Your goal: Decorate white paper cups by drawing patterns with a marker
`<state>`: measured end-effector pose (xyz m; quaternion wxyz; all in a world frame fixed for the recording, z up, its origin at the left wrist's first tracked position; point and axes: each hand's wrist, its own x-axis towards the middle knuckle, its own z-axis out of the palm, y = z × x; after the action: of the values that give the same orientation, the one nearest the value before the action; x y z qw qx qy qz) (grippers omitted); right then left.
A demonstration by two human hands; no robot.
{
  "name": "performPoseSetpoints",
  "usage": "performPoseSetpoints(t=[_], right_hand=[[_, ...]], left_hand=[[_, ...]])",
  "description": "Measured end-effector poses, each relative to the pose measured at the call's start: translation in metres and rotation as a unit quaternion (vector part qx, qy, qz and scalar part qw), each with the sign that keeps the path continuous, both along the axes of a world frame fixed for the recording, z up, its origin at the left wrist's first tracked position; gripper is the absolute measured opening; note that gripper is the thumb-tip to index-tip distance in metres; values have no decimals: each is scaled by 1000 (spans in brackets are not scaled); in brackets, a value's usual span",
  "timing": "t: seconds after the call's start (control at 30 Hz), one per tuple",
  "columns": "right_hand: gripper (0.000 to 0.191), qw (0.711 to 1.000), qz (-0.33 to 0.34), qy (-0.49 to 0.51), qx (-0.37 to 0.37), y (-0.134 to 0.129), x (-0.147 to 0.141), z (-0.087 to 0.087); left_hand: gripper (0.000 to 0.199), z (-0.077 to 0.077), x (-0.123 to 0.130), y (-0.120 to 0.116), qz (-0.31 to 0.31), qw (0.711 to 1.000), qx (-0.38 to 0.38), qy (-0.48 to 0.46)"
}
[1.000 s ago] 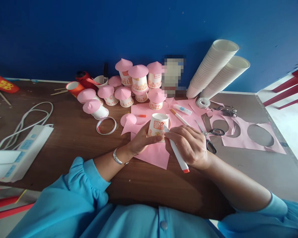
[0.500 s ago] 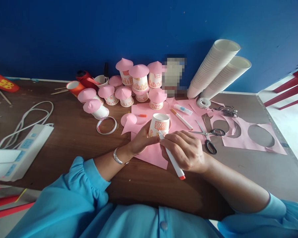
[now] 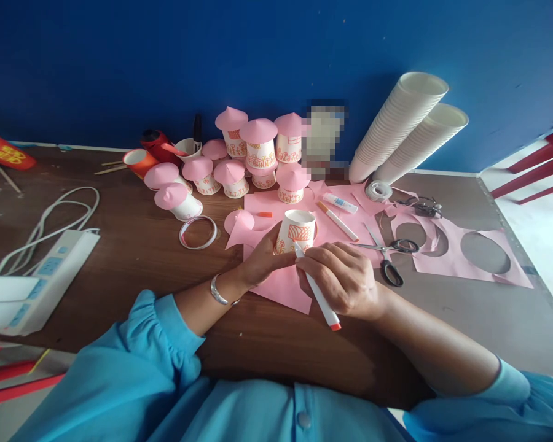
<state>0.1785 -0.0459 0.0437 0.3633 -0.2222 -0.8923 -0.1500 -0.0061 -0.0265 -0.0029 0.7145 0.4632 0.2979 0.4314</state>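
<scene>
A white paper cup with an orange hatched patch and flower drawings is held upright by my left hand, its fingers wrapped round the lower left side. My right hand is closed on a white marker with an orange end. The marker's tip meets the cup's lower front among the drawn flowers. Beneath both hands lies pink paper. An orange marker cap rests behind my left hand, and a second marker lies behind my right.
Several decorated cups with pink cone tops stand against the wall. Two tall cup stacks lean at the right, near scissors and cut pink paper. A tape ring and a power strip lie to the left.
My right hand has tilted the marker slightly, its orange end shifting a little up and left. The cup stays in my left hand in the same place.
</scene>
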Motion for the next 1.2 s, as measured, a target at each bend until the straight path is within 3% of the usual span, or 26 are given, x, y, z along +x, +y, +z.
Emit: performPoseSetpoints(t=[0.93, 1.2], right_hand=[[15, 999, -34, 32, 4, 5, 6, 5], [9, 1000, -1, 14, 0, -3, 1, 2]], left_hand=[[43, 6, 2, -1, -4, 1000, -12, -21], [50, -1, 0, 0, -1, 1000, 4, -9]])
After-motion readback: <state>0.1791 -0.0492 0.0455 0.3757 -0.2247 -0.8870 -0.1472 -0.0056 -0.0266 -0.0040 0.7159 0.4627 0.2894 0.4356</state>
